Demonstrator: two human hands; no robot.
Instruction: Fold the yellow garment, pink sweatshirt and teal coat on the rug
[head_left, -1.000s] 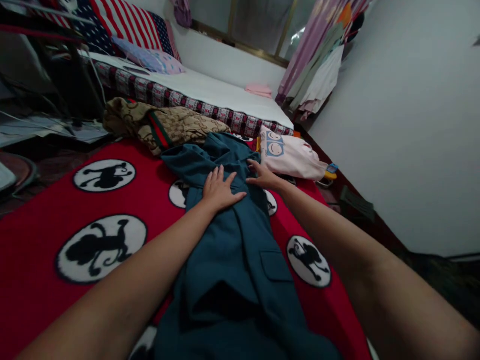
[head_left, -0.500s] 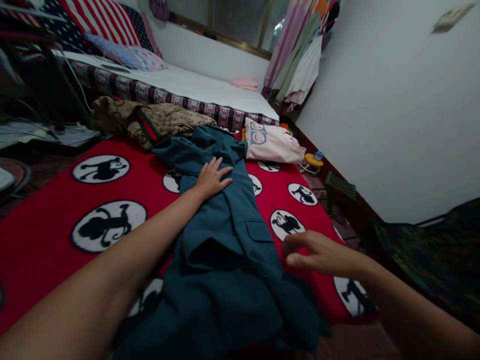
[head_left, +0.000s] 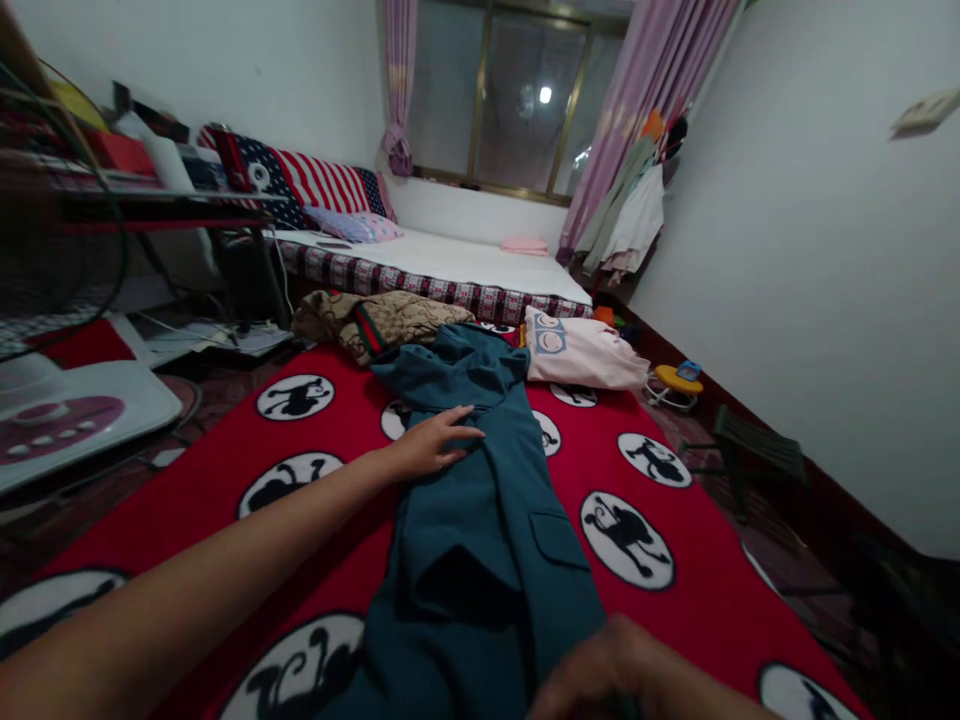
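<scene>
A dark teal jacket with a flap pocket lies lengthwise, wrinkled and folded at its far end, on a red blanket with round black-and-white animal patches. My left hand rests on the upper part of the jacket, fingers spread and palm down. Low in the view, my right hand is bent over the jacket's near right side. Motion smears it and its fingertips are hidden, so whether it grips the cloth cannot be made out.
Beyond the jacket lie a brown patterned cloth and a pale pink printed bag or garment. A yellow stool and a dark folding stool stand to the right. A cluttered desk is at left, a white-topped bed behind.
The view has tilted up and turned left, showing more of the room. My right hand has gone from above the blanket at right to the jacket's near side. My left hand stays on the jacket.
</scene>
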